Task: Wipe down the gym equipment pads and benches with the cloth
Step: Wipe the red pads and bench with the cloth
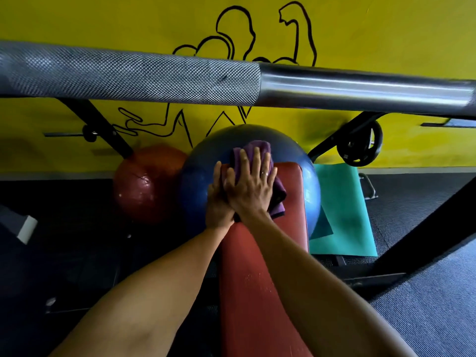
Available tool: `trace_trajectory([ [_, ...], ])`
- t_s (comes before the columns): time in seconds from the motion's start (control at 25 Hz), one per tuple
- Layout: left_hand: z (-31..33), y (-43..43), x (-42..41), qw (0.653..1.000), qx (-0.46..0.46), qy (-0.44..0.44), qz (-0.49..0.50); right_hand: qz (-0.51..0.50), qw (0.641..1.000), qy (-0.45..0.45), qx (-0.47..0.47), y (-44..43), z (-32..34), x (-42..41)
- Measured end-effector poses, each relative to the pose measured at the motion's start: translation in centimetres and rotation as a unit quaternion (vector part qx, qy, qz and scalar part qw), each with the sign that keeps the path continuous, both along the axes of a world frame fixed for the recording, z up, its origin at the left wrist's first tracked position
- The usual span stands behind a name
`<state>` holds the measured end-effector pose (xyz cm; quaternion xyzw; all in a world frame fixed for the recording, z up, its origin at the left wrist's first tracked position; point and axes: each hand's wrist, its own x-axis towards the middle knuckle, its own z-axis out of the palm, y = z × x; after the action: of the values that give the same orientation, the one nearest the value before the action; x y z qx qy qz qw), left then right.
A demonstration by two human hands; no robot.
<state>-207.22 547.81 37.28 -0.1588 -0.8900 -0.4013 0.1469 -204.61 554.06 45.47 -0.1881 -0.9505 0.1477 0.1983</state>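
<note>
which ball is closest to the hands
The blue ball, directly behind the cloth and the end of the bench; the dark red ball sits further left.

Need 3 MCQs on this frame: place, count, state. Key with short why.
1. Where is the cloth?
A. On the bar
B. On the far end of the bench
C. On the green mat

2. How many balls show?
A. One
B. Two
C. Three

3. How is the right hand?
A. Flat on the cloth, fingers straight
B. A fist
C. Curled round the bar

Key:
1 B, it lies on the red bench's far end.
2 B, a blue ball and a red ball.
3 A, straight fingers press the cloth.
</note>
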Motion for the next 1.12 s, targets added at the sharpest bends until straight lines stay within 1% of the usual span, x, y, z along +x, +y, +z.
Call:
trace_trajectory([
  [0.04,-0.4,-0.2,-0.3,0.999,-0.03,0.002,-0.024,0.033,0.999,0.018,0.01,-0.2,-0.8,1.1],
  [0.08,0.0,-0.4,-0.2,0.999,0.014,-0.024,-0.03,0.065,0.997,0.029,0.024,0.6,-1.4,2.6],
  [0.12,1.0,-0.4,0.4,0.995,0.089,-0.048,-0.009,0.091,0.994,0.036,0.045,2.1,-2.1,4.1],
  [0.16,1.5,-0.3,0.8,0.989,0.134,-0.056,0.02,0.111,0.991,0.037,0.071,3.8,-2.7,5.6],
  [0.2,2.0,-0.4,1.2,0.985,0.157,-0.064,0.042,0.121,0.987,0.029,0.097,5.3,-2.9,6.9],
  [0.24,2.7,-0.4,1.7,0.98,0.179,-0.069,0.047,0.111,0.988,0.02,0.11,6.9,-2.8,7.4],
  [0.28,3.0,-0.3,2.0,0.981,0.177,-0.067,0.043,0.079,0.992,0.003,0.098,8.0,-2.4,7.2],
  [0.32,2.9,-0.3,1.9,0.982,0.169,-0.067,0.042,0.028,0.998,-0.021,0.057,8.3,-1.7,6.4],
  [0.4,3.2,-0.4,1.9,0.987,0.141,-0.07,0.04,-0.077,0.993,-0.043,-0.073,7.1,0.9,2.9],
  [0.44,3.0,-0.5,1.4,0.99,0.113,-0.072,0.039,-0.077,0.989,-0.056,-0.11,5.7,1.9,1.0],
  [0.48,2.5,-0.2,1.0,0.991,0.102,-0.08,0.041,-0.045,0.991,-0.058,-0.108,3.9,2.3,-0.2],
  [0.52,1.4,-0.1,0.4,0.994,0.088,-0.063,0.025,-0.001,0.996,-0.047,-0.081,2.1,2.1,-0.7],
  [0.56,0.3,-0.2,-0.4,0.999,0.016,-0.032,-0.006,0.042,0.998,-0.028,-0.045,0.8,1.2,-0.2],
  [0.6,-0.2,-0.1,-0.8,0.999,-0.022,-0.017,-0.028,0.062,0.998,-0.007,-0.022,0.2,0.1,0.9],
  [0.64,0.0,0.0,-0.5,0.999,-0.008,-0.028,-0.021,0.074,0.997,0.014,-0.004,0.7,-1.0,2.3],
  [0.68,0.8,-0.1,0.3,0.997,0.058,-0.057,0.006,0.089,0.995,0.031,0.013,1.6,-2.0,4.0],
  [0.72,1.8,-0.1,1.1,0.989,0.123,-0.073,0.033,0.104,0.994,0.036,0.03,2.8,-2.6,5.8],
  [0.8,2.5,-0.6,1.4,0.98,0.175,-0.081,0.046,0.104,0.992,0.016,0.068,5.7,-3.2,8.6],
  [0.88,2.9,-0.6,1.7,0.983,0.163,-0.074,0.036,0.043,0.999,-0.01,0.03,7.8,-2.6,8.4],
  [0.96,3.1,-0.4,1.5,0.985,0.148,-0.081,0.041,-0.032,0.998,-0.018,-0.052,7.8,-1.1,5.6],
  [1.0,3.1,-0.5,1.5,0.984,0.147,-0.087,0.042,-0.048,0.996,-0.025,-0.077,7.0,-0.3,3.9],
  [1.04,3.1,-0.6,1.6,0.986,0.136,-0.088,0.04,-0.039,0.996,-0.032,-0.075,5.7,0.2,2.7],
  [1.12,3.2,-1.0,1.6,0.994,0.07,-0.071,0.04,0.016,0.998,-0.022,-0.053,3.0,0.1,2.4],
])
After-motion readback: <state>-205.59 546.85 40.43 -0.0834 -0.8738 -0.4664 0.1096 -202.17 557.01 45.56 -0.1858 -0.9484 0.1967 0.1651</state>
